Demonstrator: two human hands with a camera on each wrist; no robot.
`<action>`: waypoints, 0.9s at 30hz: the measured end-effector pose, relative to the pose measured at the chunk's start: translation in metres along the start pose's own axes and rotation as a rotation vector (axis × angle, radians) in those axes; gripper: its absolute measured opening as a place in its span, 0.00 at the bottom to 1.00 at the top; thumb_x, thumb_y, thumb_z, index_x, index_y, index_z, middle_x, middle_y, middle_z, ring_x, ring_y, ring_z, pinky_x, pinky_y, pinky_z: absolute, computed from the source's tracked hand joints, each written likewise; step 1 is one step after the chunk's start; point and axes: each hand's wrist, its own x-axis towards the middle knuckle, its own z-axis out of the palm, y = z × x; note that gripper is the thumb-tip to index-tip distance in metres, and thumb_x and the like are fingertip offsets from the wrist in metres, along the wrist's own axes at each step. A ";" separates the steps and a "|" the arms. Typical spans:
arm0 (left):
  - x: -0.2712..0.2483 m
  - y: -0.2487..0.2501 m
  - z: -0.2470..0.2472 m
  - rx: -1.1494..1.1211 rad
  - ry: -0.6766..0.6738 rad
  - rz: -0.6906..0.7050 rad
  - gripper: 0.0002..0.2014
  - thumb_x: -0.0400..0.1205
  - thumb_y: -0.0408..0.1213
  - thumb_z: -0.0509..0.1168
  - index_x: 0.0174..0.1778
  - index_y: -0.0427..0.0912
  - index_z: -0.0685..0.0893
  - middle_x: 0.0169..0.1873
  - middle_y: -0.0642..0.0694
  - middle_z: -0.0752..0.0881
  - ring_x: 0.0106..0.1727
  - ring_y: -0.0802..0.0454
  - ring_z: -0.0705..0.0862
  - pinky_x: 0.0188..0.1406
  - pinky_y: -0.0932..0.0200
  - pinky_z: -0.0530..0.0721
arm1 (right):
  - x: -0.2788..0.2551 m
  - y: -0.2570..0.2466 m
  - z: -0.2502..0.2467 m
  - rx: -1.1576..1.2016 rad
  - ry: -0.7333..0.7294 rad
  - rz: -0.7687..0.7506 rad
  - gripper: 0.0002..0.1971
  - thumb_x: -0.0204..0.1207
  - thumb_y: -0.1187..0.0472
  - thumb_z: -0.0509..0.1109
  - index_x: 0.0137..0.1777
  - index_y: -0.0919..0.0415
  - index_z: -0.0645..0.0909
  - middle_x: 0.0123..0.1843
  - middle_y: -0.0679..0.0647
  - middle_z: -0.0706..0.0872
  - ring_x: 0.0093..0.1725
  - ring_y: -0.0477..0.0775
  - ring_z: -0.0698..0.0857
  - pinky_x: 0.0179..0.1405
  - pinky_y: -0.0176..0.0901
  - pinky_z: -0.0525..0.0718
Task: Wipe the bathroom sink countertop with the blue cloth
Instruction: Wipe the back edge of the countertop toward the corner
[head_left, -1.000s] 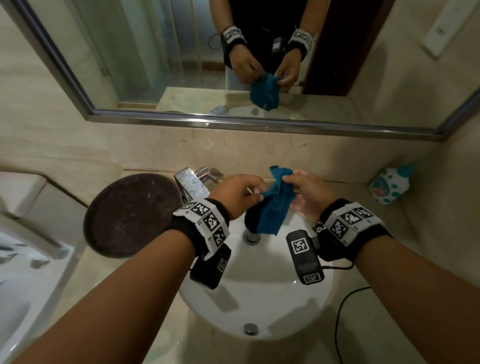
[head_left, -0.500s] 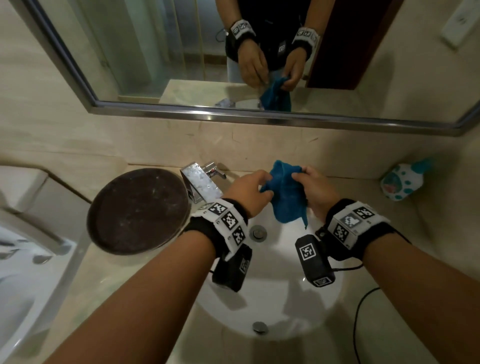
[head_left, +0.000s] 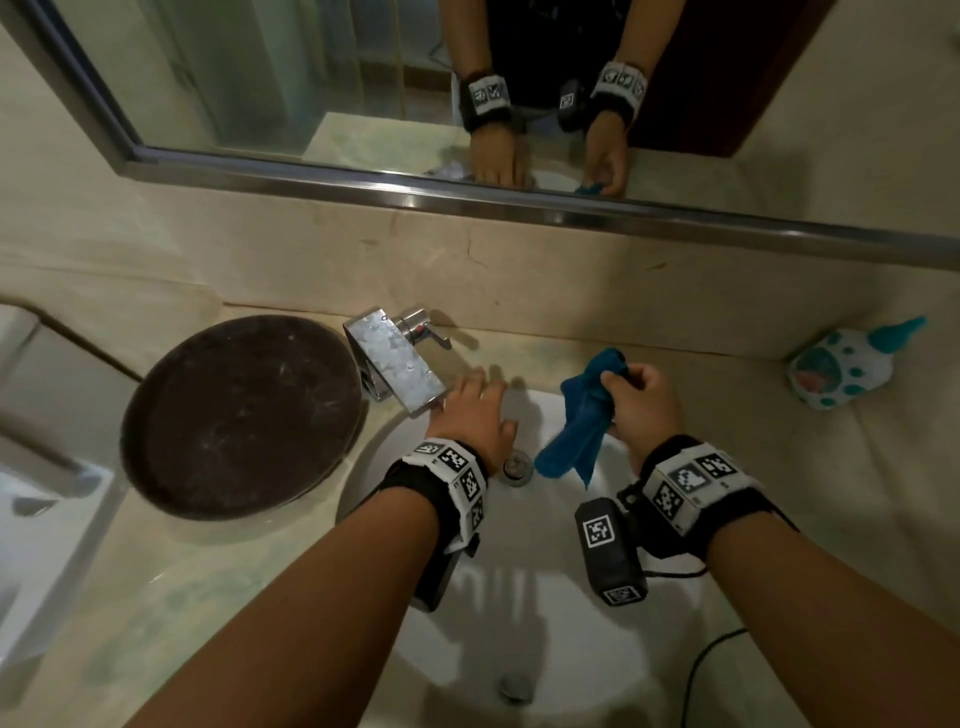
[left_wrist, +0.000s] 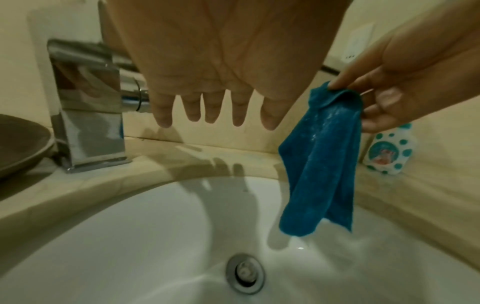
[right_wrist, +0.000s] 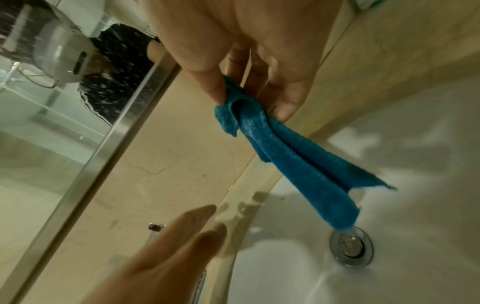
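1. My right grip (head_left: 636, 402) pinches the blue cloth (head_left: 579, 423) by its top; it hangs over the basin (head_left: 545, 649), off the surface (head_left: 810, 467).
2. Left grip (head_left: 475, 415): fingers straight, empty, beside the faucet (head_left: 395, 366).
3. Risk: thin pinch; cloth may slip into the basin.

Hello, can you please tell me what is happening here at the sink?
A person stands at a bathroom sink. Their right hand pinches the top of a blue cloth, which hangs above the basin, touching nothing. The left hand is open and empty, near the faucet. The countertop is not yet being wiped.
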 end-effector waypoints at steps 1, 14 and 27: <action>0.005 -0.003 0.005 0.018 -0.006 -0.019 0.29 0.84 0.48 0.56 0.81 0.47 0.56 0.83 0.43 0.50 0.83 0.42 0.50 0.80 0.39 0.56 | 0.004 0.003 0.001 -0.002 0.009 0.005 0.02 0.79 0.60 0.65 0.49 0.56 0.74 0.47 0.56 0.82 0.55 0.64 0.84 0.59 0.66 0.82; 0.063 -0.037 0.049 0.132 0.096 -0.143 0.30 0.87 0.52 0.41 0.82 0.51 0.34 0.81 0.42 0.31 0.80 0.44 0.28 0.80 0.36 0.40 | 0.055 0.022 0.028 -0.114 -0.101 -0.181 0.08 0.79 0.60 0.66 0.57 0.59 0.76 0.51 0.52 0.81 0.52 0.53 0.82 0.49 0.46 0.80; 0.096 -0.049 0.059 0.082 0.165 -0.184 0.31 0.82 0.49 0.32 0.83 0.46 0.47 0.83 0.41 0.43 0.83 0.43 0.39 0.78 0.47 0.35 | 0.094 0.023 0.094 -0.739 -0.512 -0.491 0.22 0.84 0.59 0.58 0.78 0.57 0.66 0.81 0.53 0.66 0.79 0.54 0.66 0.78 0.41 0.60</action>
